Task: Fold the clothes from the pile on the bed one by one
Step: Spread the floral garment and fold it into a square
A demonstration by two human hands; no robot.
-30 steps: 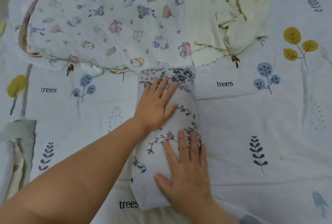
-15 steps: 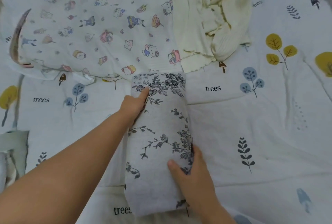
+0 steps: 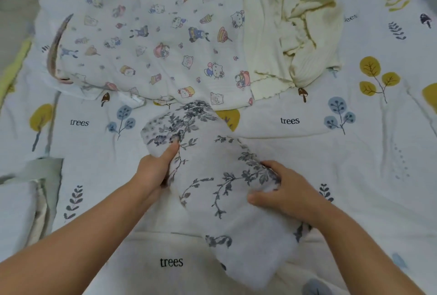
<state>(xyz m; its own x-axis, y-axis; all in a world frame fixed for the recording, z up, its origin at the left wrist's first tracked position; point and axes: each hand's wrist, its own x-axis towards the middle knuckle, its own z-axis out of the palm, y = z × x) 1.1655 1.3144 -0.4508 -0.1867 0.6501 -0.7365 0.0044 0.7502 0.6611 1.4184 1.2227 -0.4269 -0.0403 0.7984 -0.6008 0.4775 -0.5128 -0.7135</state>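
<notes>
while gripped from both sides, lies slanted on the bed sheet (image 3: 331, 176), the folded floral garment (image 3: 212, 188), just below the cartoon-print cloth (image 3: 153, 46) and cream knit (image 3: 295, 34). pinched by left hand (image 3: 153, 171) at far edge, clasped by right hand (image 3: 283, 190) at side, probably to lift it without undoing the folds.

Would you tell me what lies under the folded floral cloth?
Under the floral cloth only the printed bedsheet shows around its edges. Both hands grip it: left hand, right hand. Whatever is directly beneath is covered.
</notes>
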